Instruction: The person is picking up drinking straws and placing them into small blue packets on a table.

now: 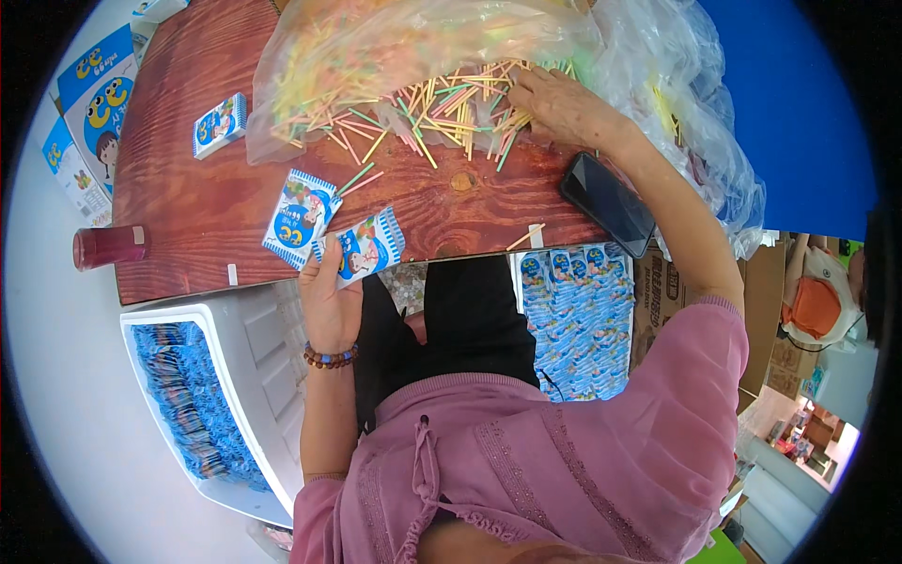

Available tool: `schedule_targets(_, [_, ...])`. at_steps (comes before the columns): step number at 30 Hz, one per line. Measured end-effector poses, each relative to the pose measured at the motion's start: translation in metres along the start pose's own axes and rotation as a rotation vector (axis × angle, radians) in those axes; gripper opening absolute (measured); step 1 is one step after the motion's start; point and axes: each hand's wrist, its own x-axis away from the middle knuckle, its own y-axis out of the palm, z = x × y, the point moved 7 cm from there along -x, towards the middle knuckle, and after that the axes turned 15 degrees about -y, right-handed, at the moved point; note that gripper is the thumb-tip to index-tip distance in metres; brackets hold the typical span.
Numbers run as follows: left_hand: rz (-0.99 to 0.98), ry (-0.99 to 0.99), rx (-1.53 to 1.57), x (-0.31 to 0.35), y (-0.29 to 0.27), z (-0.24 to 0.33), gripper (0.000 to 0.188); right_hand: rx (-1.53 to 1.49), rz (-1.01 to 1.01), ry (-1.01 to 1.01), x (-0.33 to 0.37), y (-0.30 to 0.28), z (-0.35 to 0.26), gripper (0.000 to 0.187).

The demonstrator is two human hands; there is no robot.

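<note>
My left hand (331, 299) pinches the lower end of a small blue-and-white packet (372, 246) at the table's front edge. A second packet (297, 224) of the same kind lies against my fingertips on its left. Two thin sticks (361, 180), one green and one pink, stick out beyond the packets. Far to the right, my right hand (562, 105) rests on a heap of thin pink, yellow and green sticks (456, 108), its fingers curled down among them. The fingertips are partly hidden there. The heap spills from a large clear plastic bag (329, 56).
A small blue-and-white packet (220, 126) lies at the far left. A black phone (609, 202) is on the right, and a reddish cup (111, 246) at the left edge. Below stand a white bin (225, 376) of packets and a tray (578, 320) of packets. One stick (526, 237) lies near the edge.
</note>
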Motion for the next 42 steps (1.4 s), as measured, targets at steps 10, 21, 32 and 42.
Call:
schedule_targets(10, [0.048,-0.015,0.034,0.002,0.005,0.001,0.013,-0.058,0.145,0.067,0.015,0.019,0.017,0.029])
schedule_targets(21, [0.051,-0.009,0.048,0.004,0.007,0.002,0.010,-0.093,0.186,0.106,-0.044,0.000,0.014,0.025])
schedule_targets(32, [0.061,-0.031,0.057,0.003,0.006,0.001,0.009,-0.064,0.119,-0.087,-0.079,0.005,-0.008,0.015])
schedule_targets(42, [-0.032,-0.015,0.057,0.002,0.004,0.001,0.016,0.112,0.114,-0.079,-0.074,0.010,-0.016,0.022])
